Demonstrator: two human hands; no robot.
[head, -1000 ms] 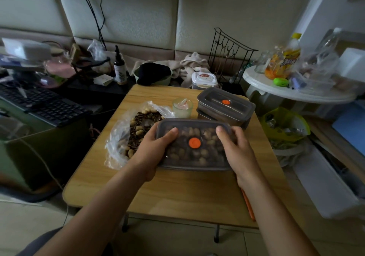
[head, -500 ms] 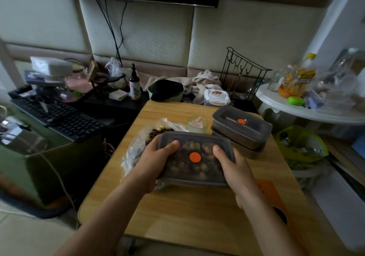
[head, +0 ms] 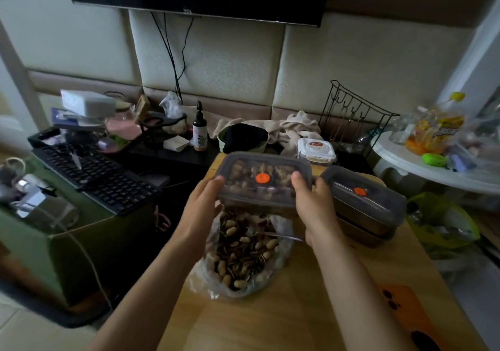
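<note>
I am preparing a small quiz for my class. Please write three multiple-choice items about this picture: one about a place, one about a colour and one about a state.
1. Where does the bag lie relative to the box?
A. inside it
B. under it, on the table
C. on top of it

2. What colour is the dot on the box lid?
A. blue
B. white
C. orange

3. How is the box now?
A. lidded, held up by the left hand and the right hand
B. open, with the lid off
C. standing on the table, untouched

Answers:
1 B: the bag shows on the wood beneath the raised box.
2 C: the round dot in the middle of the lid is orange.
3 A: the lid is on, and both hands grip the ends with thumbs on the lid.
</note>
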